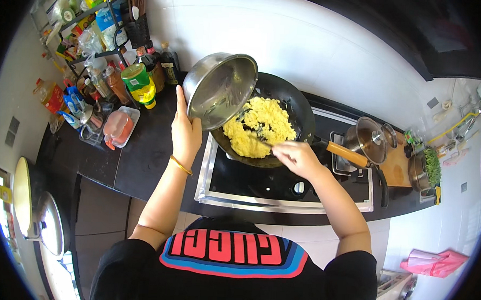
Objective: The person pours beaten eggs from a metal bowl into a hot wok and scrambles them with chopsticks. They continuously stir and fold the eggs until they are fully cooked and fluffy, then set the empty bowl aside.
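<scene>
My left hand (185,130) grips the rim of a steel mixing bowl (213,92). The bowl is tilted over the left side of a dark wok (302,107), and a wet film shows inside it. Yellow scrambled egg (268,119) lies in loose curds across the wok. Low over the wok's near right edge, my right hand (298,159) is closed around a thin utensil (263,142) whose end reaches into the egg. Motion blur and the fingers hide the utensil's exact kind. The wok's wooden handle (347,154) points right, beyond my right hand.
The wok stands on a black gas hob (249,185). To its right are a glass-lidded pot (365,140), a cutting board (395,165) and a pot of greens (432,166). Bottles (169,66), a condiment rack and a pink container (118,126) crowd the left counter.
</scene>
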Demonstrator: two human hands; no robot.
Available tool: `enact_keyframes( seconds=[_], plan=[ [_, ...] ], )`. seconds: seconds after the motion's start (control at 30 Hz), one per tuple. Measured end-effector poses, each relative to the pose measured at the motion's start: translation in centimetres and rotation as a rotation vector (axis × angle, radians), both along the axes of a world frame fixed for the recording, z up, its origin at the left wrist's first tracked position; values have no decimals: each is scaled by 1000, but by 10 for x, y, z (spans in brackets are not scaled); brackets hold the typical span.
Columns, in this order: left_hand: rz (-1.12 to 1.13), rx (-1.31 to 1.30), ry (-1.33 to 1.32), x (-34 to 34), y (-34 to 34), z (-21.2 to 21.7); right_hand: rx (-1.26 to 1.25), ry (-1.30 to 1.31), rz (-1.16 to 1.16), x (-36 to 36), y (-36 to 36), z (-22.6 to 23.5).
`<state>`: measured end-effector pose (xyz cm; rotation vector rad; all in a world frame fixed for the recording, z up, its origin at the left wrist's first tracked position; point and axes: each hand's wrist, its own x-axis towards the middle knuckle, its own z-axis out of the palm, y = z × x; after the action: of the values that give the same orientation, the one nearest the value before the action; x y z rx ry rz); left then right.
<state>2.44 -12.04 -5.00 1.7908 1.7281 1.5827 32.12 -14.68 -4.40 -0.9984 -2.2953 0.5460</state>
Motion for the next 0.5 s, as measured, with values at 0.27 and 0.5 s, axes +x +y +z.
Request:
enact_keyframes(
  seconds=[0.27,0.5],
  plan=[
    [-21,-101,-96,-3,0,1,98,-14,123,-8,-2,4],
    [-66,-101,-153,3,4,-4,147,46,-262,-5,89,-36]
  ],
)
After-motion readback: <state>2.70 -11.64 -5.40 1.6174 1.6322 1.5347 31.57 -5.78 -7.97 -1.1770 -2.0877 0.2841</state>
